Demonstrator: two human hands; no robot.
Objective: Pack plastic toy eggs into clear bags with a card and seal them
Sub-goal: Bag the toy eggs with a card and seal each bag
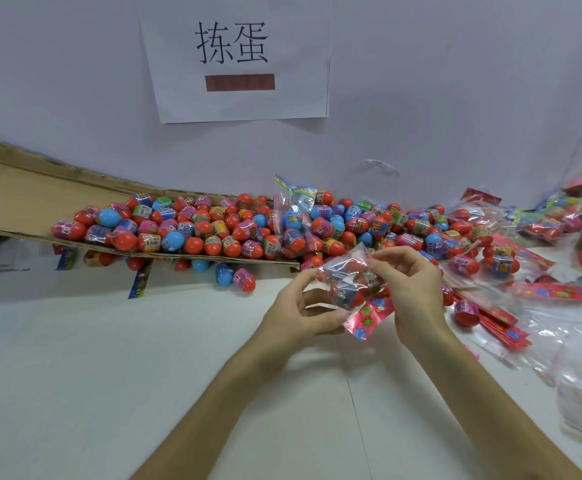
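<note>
Clear bag (345,271), perhaps three eggs (353,296) inside, gripped by left hand (296,315) and right hand (412,289).

Single head view, wide-angle, worn on the person's head, facing forward and down across the white surface (109,375). Close range: both forearms run up from the bottom edge, left hand (296,317) and right hand (417,292) gripping a clear bag (348,282) just right of centre. Egg pile (213,230) crosses mid-frame, wall (455,98) with paper sign (241,105) fills the top, straight lines bow near the edges
</note>
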